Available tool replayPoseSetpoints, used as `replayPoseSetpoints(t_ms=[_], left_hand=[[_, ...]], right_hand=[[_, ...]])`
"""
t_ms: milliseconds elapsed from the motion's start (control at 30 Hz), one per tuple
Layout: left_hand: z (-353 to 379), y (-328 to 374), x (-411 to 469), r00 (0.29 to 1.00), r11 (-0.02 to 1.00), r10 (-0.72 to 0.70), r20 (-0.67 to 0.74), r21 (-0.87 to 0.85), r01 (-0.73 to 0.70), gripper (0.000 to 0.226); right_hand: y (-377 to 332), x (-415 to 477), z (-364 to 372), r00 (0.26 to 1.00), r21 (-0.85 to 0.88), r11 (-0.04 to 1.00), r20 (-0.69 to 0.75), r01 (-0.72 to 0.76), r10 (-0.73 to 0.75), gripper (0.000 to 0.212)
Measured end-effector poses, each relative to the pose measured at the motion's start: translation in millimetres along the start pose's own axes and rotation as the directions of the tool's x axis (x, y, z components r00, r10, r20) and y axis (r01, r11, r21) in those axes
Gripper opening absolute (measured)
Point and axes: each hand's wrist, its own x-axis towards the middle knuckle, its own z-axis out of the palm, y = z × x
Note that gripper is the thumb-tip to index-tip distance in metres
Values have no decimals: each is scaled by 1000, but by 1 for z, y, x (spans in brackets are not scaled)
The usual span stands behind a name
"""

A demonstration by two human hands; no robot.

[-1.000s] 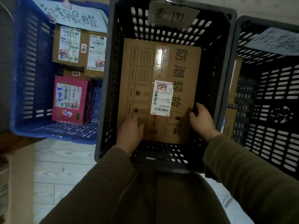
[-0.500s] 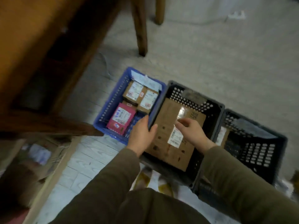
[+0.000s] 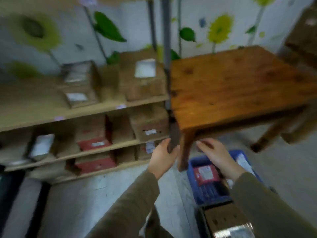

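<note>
Head view: we've got a heavily blurred shot, both hands up in front of us.
Left hand point(image 3: 163, 158): thumb on one side of a dark post point(image 3: 173, 136), fingertips curled at its other side. Through the blur we cannot tell whether they grasp it or only lie in front of it.
Right hand point(image 3: 219, 160): fingers point(image 3: 204, 145) stretched flat and relaxed, palm down, released and holding nothing.
Dark post: between our left thumb and fingertips, a little left of the right fingertips.
Table leg point(image 3: 184, 152): in the gap between our two hands, just right of the left fingertips.
Table point(image 3: 231, 86): above and beyond the right fingers, orange-brown wood.
Blue crate point(image 3: 192, 179): on the floor below the right hand, partly hidden by our wrist and sleeve.
Red parcel point(image 3: 205, 174): inside the blue crate, beside the right palm, apart from it.
Cardboard box point(image 3: 223, 219): well nearer to us than the fingers, by the right sleeve.
Shelf point(image 3: 85, 112): left of the left fingers, boards loaded with brown and red boxes, all smeared.
Wall point(image 3: 197, 11): far beyond the fingertips, painted with sunflowers.
</note>
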Motion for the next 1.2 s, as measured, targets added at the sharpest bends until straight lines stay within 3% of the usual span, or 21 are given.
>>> replayPoseSetpoints(t_ms=[233, 400, 467, 767, 833, 933, 1067, 1200], left_hand=[[-184, -102, -70, 926, 978, -189, -326, -150, 147, 51], [-291, -193, -118, 855, 960, -277, -438, -174, 221, 18], [-323, -225, -131, 824, 951, -309, -475, -164, 261, 16], [-402, -317, -126, 790, 899, -437, -430, -200, 389, 17], [-418, -340, -116, 767, 880, -475, -430, -213, 426, 6], [-447, -378, -98, 725, 849, -527, -444, -241, 470, 6], [-490, -428, -78, 660, 794, -606, -443, -282, 539, 35], [-531, -474, -65, 621, 767, -634, -460, -274, 580, 38]], right_hand=[[-151, -11, 167, 927, 22, 965, 274, 261, -257, 28], [-212, -38, 314, 856, 19, 946, 418, 325, -303, 26], [-227, -47, 358, 842, 22, 947, 451, 322, -296, 27], [-250, -31, 485, 801, -73, 952, 561, 299, -208, 32], [-256, -16, 515, 799, -83, 959, 575, 271, -176, 32], [-271, 9, 571, 788, -74, 966, 596, 246, -155, 30], [-292, 31, 650, 781, -120, 968, 617, 222, -103, 29], [-301, 43, 716, 782, -189, 968, 624, 164, -10, 29]])
